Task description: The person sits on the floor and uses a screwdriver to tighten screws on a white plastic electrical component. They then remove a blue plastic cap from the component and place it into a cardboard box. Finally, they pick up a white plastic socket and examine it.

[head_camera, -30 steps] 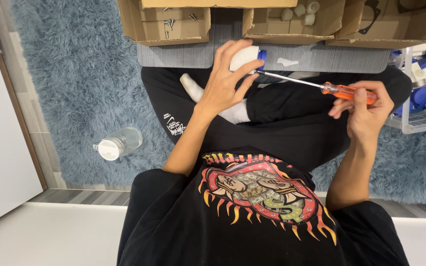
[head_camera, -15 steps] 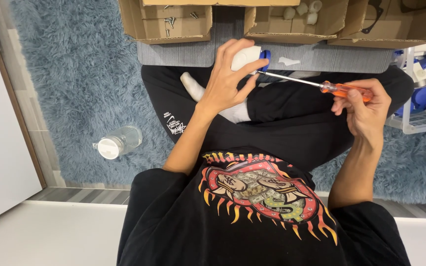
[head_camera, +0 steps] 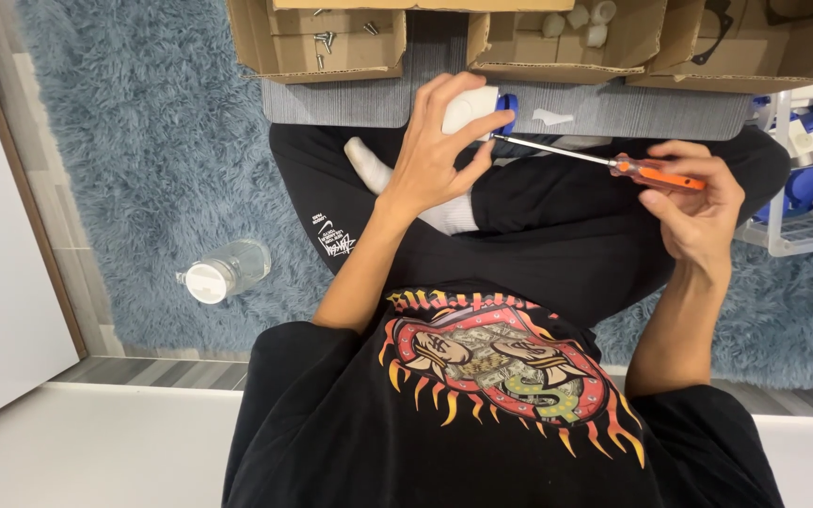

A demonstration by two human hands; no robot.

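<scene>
My left hand (head_camera: 435,150) is wrapped over a small white part with a blue end (head_camera: 470,105), holding it above my crossed legs. My right hand (head_camera: 703,221) grips the orange handle of a screwdriver (head_camera: 656,173). Its thin metal shaft runs left, and the tip meets the blue end of the part. My fingers hide most of the part.
A cardboard box (head_camera: 284,52) with loose screws and another (head_camera: 519,58) with white parts stand ahead on a grey mat (head_camera: 331,99). A white bin (head_camera: 802,235) of blue and white parts is at the right. A clear bottle (head_camera: 223,273) lies on the blue rug (head_camera: 143,141).
Both hands stay in nearly the same place, with the screwdriver tip kept at the part. My right hand's fingers shift slightly on the handle.
</scene>
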